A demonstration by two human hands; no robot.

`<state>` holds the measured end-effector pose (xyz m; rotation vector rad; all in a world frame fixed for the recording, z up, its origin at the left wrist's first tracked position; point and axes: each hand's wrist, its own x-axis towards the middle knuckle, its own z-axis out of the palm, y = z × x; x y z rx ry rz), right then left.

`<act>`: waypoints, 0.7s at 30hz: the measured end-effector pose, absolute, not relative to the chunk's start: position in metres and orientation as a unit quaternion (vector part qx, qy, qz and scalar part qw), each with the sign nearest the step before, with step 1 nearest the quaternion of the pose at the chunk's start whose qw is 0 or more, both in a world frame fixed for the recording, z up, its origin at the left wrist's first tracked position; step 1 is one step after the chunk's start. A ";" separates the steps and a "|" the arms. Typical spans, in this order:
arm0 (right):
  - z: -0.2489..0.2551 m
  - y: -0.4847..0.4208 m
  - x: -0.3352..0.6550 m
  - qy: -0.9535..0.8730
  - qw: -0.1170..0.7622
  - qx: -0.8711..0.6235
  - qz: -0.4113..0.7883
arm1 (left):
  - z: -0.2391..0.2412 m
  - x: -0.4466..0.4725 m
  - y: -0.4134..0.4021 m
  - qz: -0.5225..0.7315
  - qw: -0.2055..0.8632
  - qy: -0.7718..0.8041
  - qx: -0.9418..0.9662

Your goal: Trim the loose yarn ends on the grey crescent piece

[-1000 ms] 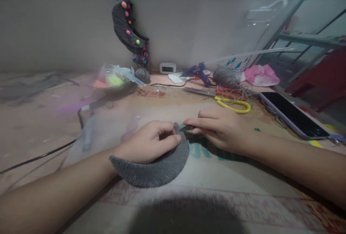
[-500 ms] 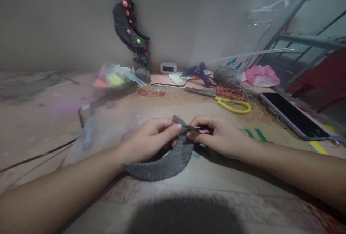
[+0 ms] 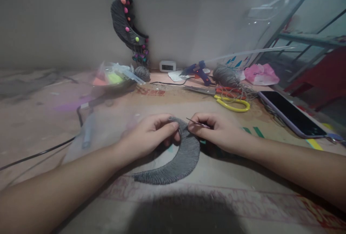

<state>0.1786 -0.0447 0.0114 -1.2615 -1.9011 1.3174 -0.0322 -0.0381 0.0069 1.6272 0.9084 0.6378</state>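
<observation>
A crescent moon wrapped in grey yarn [image 3: 186, 158] lies in front of me, its curve bulging to the right. My left hand [image 3: 159, 129] pinches the moon's upper tip between thumb and fingers. Beside the moon's upper right edge, my right hand [image 3: 208, 127] is closed on slim dark tweezers [image 3: 198, 123] with some pink on them. Their point sticks out to the upper left, apart from the yarn. Most of the tweezers' length is hidden in my fingers.
Behind my hands lie yellow-handled scissors [image 3: 232, 103], a glue gun [image 3: 198, 72], a grey yarn ball [image 3: 225, 75] and a small clock [image 3: 167, 66]. A phone [image 3: 293, 113] is at right. A decorated dark moon [image 3: 123, 21] leans on the wall. A bowl of bagged bits [image 3: 115, 79] stands left.
The tweezers have come away from the moon's upper part, and their point now angles up. The moon has shifted slightly right and turned a little in my left hand.
</observation>
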 end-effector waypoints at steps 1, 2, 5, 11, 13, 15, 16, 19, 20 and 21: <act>0.011 -0.044 0.179 -0.695 0.252 -0.464 0.489 | 0.007 -0.032 -0.039 0.270 0.556 0.382 0.687; 0.011 -0.044 0.179 -0.693 0.253 -0.463 0.492 | 0.007 -0.032 -0.039 0.271 0.561 0.379 0.684; 0.013 -0.044 0.180 -0.692 0.254 -0.460 0.495 | 0.008 -0.031 -0.039 0.263 0.569 0.377 0.682; 0.012 -0.044 0.179 -0.703 0.255 -0.455 0.483 | 0.006 -0.030 -0.038 0.258 0.562 0.375 0.691; 0.011 -0.043 0.180 -0.711 0.254 -0.452 0.476 | 0.006 -0.030 -0.038 0.262 0.565 0.368 0.690; 0.010 -0.043 0.180 -0.711 0.258 -0.450 0.475 | 0.007 -0.030 -0.038 0.265 0.569 0.369 0.686; 0.010 -0.043 0.180 -0.708 0.259 -0.451 0.478 | 0.007 -0.031 -0.038 0.265 0.569 0.370 0.685; 0.012 -0.044 0.180 -0.691 0.261 -0.454 0.498 | 0.008 -0.031 -0.039 0.250 0.564 0.369 0.696; 0.013 -0.045 0.180 -0.687 0.263 -0.455 0.502 | 0.008 -0.031 -0.039 0.240 0.558 0.367 0.704; 0.013 -0.045 0.179 -0.686 0.266 -0.455 0.502 | 0.008 -0.031 -0.039 0.228 0.549 0.368 0.715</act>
